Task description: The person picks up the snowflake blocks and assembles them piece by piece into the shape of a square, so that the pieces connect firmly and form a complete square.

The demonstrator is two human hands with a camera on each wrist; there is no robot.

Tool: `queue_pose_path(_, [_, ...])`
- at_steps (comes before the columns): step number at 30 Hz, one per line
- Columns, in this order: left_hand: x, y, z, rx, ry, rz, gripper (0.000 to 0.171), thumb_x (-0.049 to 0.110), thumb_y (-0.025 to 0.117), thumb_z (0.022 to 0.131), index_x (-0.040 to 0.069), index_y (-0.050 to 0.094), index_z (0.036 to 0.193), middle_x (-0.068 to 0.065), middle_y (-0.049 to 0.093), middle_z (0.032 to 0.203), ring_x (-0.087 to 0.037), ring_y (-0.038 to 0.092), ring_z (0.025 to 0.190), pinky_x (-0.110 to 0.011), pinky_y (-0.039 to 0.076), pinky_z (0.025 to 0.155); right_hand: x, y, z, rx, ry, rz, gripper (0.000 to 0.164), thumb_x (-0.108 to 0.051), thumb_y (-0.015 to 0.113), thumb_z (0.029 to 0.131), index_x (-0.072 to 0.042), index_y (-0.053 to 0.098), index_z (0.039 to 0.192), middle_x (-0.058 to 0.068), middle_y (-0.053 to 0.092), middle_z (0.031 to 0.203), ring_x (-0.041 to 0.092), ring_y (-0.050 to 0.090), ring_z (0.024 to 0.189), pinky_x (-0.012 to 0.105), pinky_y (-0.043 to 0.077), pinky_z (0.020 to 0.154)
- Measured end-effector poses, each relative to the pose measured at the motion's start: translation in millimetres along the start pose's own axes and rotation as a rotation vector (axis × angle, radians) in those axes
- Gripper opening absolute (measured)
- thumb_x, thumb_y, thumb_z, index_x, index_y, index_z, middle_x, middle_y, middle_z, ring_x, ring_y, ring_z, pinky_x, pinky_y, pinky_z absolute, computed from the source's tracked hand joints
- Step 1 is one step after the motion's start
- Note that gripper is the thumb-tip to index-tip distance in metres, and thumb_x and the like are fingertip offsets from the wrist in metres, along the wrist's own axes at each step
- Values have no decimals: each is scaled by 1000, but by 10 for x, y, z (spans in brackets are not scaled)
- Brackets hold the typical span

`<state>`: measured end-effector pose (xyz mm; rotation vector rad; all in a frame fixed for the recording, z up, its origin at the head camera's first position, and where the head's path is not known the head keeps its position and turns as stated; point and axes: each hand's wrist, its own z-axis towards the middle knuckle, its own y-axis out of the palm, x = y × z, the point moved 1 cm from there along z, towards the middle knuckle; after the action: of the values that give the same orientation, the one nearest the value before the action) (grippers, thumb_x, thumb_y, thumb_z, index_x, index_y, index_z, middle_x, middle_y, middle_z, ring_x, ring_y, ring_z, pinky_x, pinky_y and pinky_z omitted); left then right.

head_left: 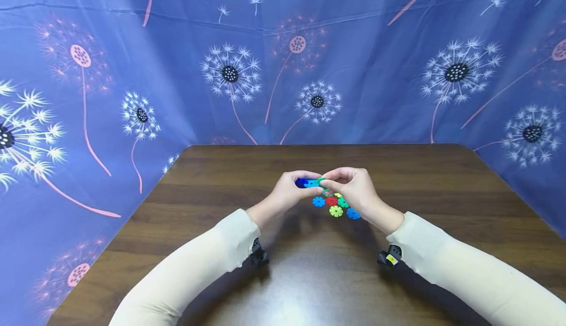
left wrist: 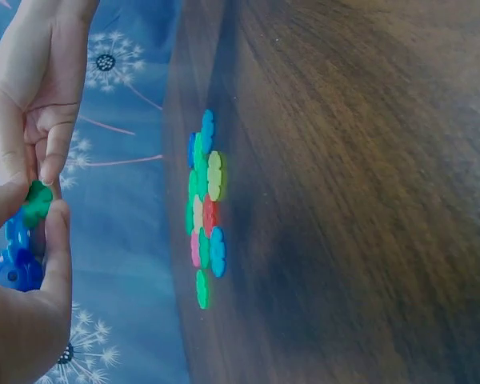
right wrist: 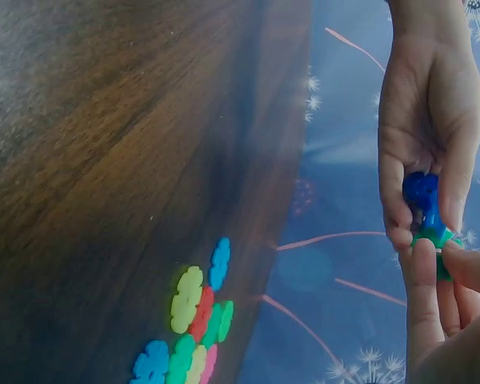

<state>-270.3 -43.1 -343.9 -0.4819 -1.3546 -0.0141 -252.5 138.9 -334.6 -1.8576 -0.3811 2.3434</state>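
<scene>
The left hand (head_left: pixel 285 188) has thumb and fingers closed around a joined blue piece (left wrist: pixel 18 270), its dark end deep in the grip and its paler end reaching toward the fingertips; the right hand (head_left: pixel 360 191) pinches a green disc (left wrist: pixel 38 202) between thumb and fingertips, right where the two hands meet. Whether the disc's slot is seated on the blue edge is hidden by the fingertips. Both things are held up off the table, between the hands. They look light and fairly stiff, probably moulded plastic, a little slick on their flat faces yet unlikely to break; the notched rims should give the fingertips the best purchase, with the thumb flat on one face and the slots left uncovered. Below the fingers, loose discs lie close together on the table (head_left: pixel 177 193), thin, round and scalloped like little flowers: a red disc (head_left: pixel 331 201), a yellow-green disc (head_left: pixel 336 211), and others blue, green and pink. The tabletop has streaked brown wood grain with a soft sheen; beyond the fingers hangs a creased blue cloth (head_left: pixel 376 109) printed with dandelions.
</scene>
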Motion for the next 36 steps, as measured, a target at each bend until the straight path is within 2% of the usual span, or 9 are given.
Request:
queue_pose_path(3, [15, 21, 21, 24, 6, 7, 31, 19, 80, 81, 9, 73, 109, -8, 72, 104, -10, 64, 82, -23, 55, 73, -11, 0, 6, -6, -13, 4, 28, -17, 78, 82, 4, 72, 101, 15, 74, 91, 19, 72, 70, 31, 59, 70])
queue_pose_path(7, [31, 25, 17, 66, -10, 33, 28, 20, 80, 80, 11, 74, 105, -5, 72, 103, -11, 63, 84, -23, 54, 72, -14, -34, 29, -65, -12, 14, 29, -16, 76, 84, 4, 71, 105, 16, 74, 93, 20, 73, 71, 35, 59, 73])
queue_pose_path(13, [19, 34, 8, 93, -5, 49, 25, 21, 80, 80, 11, 74, 103, -6, 72, 103, -12, 64, 87, -24, 54, 75, -11, -182, 63, -117, -38, -38, 30, -15, 73, 87, 4, 69, 110, 20, 73, 101, 15, 73, 77, 26, 58, 75])
queue_pose_path(17, [5, 41, -2, 92, 4, 49, 26, 20, 79, 82, 8, 73, 104, -11, 71, 106, -13, 62, 86, -23, 54, 74, 10, -295, 87, -114, -26, -91, 28, -13, 72, 88, 4, 69, 110, 21, 72, 105, 7, 71, 78, 25, 57, 76])
queue_pose_path(22, [-10, 51, -34, 79, 7, 44, 25, 19, 78, 83, 7, 72, 104, -15, 70, 108, -11, 59, 84, -22, 52, 72, 77, -395, 108, -114, 46, -174, 29, -15, 71, 88, 1, 69, 112, 17, 72, 108, 8, 69, 83, 24, 55, 75])
queue_pose_path(25, [-13, 60, -50, 82, 17, 57, 23, 17, 78, 83, 7, 73, 103, -14, 70, 106, -10, 59, 81, -21, 51, 71, 135, -440, 134, -108, 99, -205, 28, -16, 71, 89, -2, 70, 113, 16, 72, 110, 8, 68, 84, 22, 53, 73])
queue_pose_path(32, [-23, 60, -62, 114, 17, 71, 19, 15, 78, 81, 9, 74, 99, -5, 72, 98, -8, 59, 78, -21, 51, 69, 256, -482, 210, -90, 108, -263, 29, -17, 74, 86, -1, 71, 110, 11, 74, 103, 7, 64, 78, 27, 53, 69])
queue_pose_path(36, [-7, 50, -73, 126, 17, 77, 18, 15, 79, 81, 9, 74, 97, -5, 72, 95, -8, 58, 76, -20, 50, 68, 327, -498, 256, -75, 132, -320, 29, -18, 74, 85, -1, 71, 109, 10, 74, 99, 10, 63, 79, 27, 51, 70])
